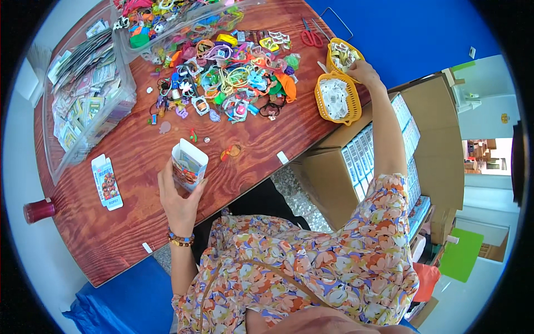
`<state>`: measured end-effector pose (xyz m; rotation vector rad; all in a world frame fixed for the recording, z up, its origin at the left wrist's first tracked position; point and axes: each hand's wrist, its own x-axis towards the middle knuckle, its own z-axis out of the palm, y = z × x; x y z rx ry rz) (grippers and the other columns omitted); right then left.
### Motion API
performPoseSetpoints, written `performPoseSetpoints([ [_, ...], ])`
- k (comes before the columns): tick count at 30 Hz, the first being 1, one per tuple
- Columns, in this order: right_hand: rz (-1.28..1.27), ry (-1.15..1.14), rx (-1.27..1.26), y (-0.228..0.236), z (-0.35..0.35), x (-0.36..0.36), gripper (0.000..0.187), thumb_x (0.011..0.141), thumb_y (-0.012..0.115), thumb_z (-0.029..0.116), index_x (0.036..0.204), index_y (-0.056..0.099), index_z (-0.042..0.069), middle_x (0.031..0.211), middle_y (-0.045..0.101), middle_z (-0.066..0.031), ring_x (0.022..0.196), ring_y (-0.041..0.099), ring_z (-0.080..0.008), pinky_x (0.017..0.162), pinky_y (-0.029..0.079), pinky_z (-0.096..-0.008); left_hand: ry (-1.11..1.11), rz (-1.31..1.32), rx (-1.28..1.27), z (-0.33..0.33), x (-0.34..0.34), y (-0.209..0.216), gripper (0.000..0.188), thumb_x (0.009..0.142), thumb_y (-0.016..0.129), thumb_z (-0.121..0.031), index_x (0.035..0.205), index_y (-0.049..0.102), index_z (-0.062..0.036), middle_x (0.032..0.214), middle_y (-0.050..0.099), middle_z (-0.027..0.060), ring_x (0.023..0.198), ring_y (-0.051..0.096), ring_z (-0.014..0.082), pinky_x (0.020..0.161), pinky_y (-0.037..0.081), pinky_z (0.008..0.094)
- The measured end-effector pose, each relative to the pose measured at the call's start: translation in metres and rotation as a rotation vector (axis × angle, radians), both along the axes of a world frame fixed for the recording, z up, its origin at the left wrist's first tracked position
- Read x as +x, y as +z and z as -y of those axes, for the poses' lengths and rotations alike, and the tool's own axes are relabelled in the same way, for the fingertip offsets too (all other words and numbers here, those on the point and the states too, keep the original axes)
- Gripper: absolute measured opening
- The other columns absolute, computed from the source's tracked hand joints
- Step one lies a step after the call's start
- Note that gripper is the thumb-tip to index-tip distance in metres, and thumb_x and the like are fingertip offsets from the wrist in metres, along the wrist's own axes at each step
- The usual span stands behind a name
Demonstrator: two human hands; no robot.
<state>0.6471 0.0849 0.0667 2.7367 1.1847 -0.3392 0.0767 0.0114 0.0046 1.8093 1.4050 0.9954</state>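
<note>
Two hands work: left hand (pixel 177 200) clamped on an open small box (pixel 189 164); right hand (pixel 362 71) reaches into a yellow basket (pixel 356 55), its grip seemingly pinched together.

Bright, even daylight, soft shadows on the surface (pixel 139 167); sharp centre, fisheye bending and black vignette at the rim
</note>
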Motion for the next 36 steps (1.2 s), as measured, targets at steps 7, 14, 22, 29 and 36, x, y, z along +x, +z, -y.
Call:
performPoseSetpoints([
  [7, -0.022, 0.053, 0.108, -0.013, 0.008, 0.032, 0.033, 0.084, 0.064, 0.035, 0.111, 0.074, 0.020, 0.119, 0.070, -0.0096, 0.110, 0.066, -0.0285, 0.095, 0.051, -0.0419, -0.034, -0.029, -0.022, -0.004, 0.006, 0.005, 0.079, 0.071, 0.086, -0.012, 0.139, 0.048, -0.0007, 0.120, 0.056, 0.0172, 0.111, 0.058, 0.0338, 0.093, 0.048, 0.0431],
  [14, 0.151, 0.072, 0.227, -0.009, 0.013, 0.010, 0.033, 0.081, 0.066, 0.030, 0.109, 0.074, 0.015, 0.101, 0.073, -0.0139, 0.092, 0.070, -0.0320, 0.082, 0.054, -0.0431, -0.048, -0.081, 0.002, 0.000, 0.002, 0.001, 0.079, 0.072, 0.086, -0.017, 0.139, 0.047, -0.0010, 0.121, 0.056, 0.0178, 0.111, 0.057, 0.0344, 0.093, 0.047, 0.0447],
  [22, -0.063, -0.083, 0.448, -0.003, 0.017, 0.021, 0.033, 0.088, 0.066, 0.036, 0.111, 0.074, 0.013, 0.106, 0.074, -0.0113, 0.093, 0.072, -0.0268, 0.084, 0.054, -0.0414, -0.071, -0.117, 0.039, 0.003, -0.001, 0.005, 0.080, 0.074, 0.086, -0.019, 0.140, 0.045, -0.0009, 0.122, 0.055, 0.0183, 0.112, 0.057, 0.0353, 0.094, 0.047, 0.0451],
  [29, -0.468, -0.133, 0.835, -0.004, 0.022, 0.024, 0.017, 0.094, 0.064, 0.016, 0.098, 0.069, 0.001, 0.083, 0.069, -0.0050, 0.071, 0.071, -0.0134, 0.054, 0.049, -0.0242, -0.095, -0.096, 0.030, 0.002, 0.005, 0.008, 0.078, 0.073, 0.085, -0.016, 0.139, 0.046, -0.0003, 0.119, 0.055, 0.0177, 0.110, 0.057, 0.0344, 0.091, 0.048, 0.0435],
  [36, -0.593, -0.107, 0.828, -0.017, 0.012, 0.029, 0.014, 0.096, 0.063, 0.016, 0.097, 0.068, 0.002, 0.074, 0.061, 0.0007, 0.056, 0.055, -0.0058, 0.051, 0.044, -0.0202, -0.111, -0.111, 0.018, 0.001, 0.008, 0.009, 0.078, 0.073, 0.085, -0.015, 0.139, 0.046, -0.0001, 0.119, 0.055, 0.0174, 0.109, 0.058, 0.0335, 0.091, 0.048, 0.0429],
])
